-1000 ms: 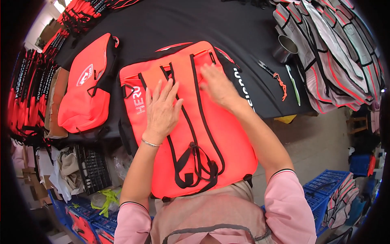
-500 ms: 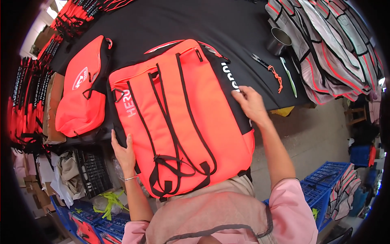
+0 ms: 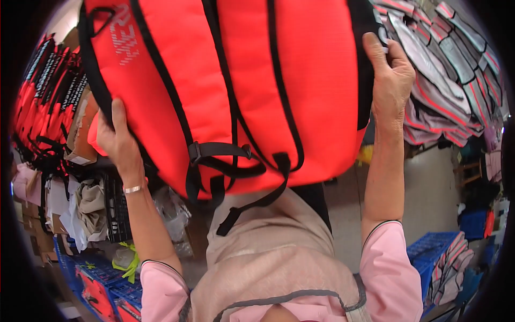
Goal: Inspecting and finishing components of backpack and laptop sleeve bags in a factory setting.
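Note:
A bright orange-red backpack (image 3: 322, 102) with black side panels fills the upper middle, lifted close to me. Its padded shoulder straps face up, and a black webbing strap (image 3: 252, 204) dangles from the lower edge. My left hand (image 3: 122, 142) grips the left side, thumb on top, fingers mostly hidden behind. On the other side my right hand (image 3: 394, 83) pinches the black side panel between thumb and bent fingers. Just beyond my left wrist, a bit of a smaller orange-red bag (image 3: 94, 137) shows. The top of the backpack runs out of the picture.
Stacked red and black straps (image 3: 45, 102) and a cardboard box (image 3: 83, 131) lie at the left. Grey bag pieces (image 3: 445, 75) with orange piping pile up at the right. Blue crates (image 3: 429, 255) stand low on both sides. The backpack hides most of the black table.
Both hands have raised the backpack off the black table, and it looks larger and higher in view. My right hand went from touching its side to gripping it; the webbing strap now hangs loose.

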### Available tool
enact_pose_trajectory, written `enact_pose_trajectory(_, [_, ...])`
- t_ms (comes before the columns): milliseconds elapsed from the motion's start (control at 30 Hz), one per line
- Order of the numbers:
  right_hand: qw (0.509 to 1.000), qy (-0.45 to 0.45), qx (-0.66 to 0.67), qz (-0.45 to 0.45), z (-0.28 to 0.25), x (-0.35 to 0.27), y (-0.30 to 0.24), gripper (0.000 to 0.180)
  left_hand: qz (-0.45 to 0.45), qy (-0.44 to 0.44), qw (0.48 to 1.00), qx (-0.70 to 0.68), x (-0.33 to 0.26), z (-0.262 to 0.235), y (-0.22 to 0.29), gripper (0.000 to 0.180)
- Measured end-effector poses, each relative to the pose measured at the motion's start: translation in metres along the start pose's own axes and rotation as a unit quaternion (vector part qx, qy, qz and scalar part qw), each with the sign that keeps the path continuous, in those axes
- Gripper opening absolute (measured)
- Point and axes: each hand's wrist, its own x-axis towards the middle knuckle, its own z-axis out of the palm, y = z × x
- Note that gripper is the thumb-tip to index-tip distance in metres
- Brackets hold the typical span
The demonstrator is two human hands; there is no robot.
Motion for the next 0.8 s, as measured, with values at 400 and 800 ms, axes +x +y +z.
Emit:
enact_pose_trajectory(400, [0.992, -0.070, 0.085, 0.064, 0.036, 0.092, 0.010, 0.038, -0.003, -0.096, 0.995, -0.014, 0.103, 0.018, 0.002, 0.040])
enact_pose_trajectory(800, [0.948, -0.137, 0.118, 0.263, 0.000, 0.032, 0.029, 0.032, -0.305, -0.165, 0.938, 0.028, 0.069, -0.022, -0.062, 0.048])
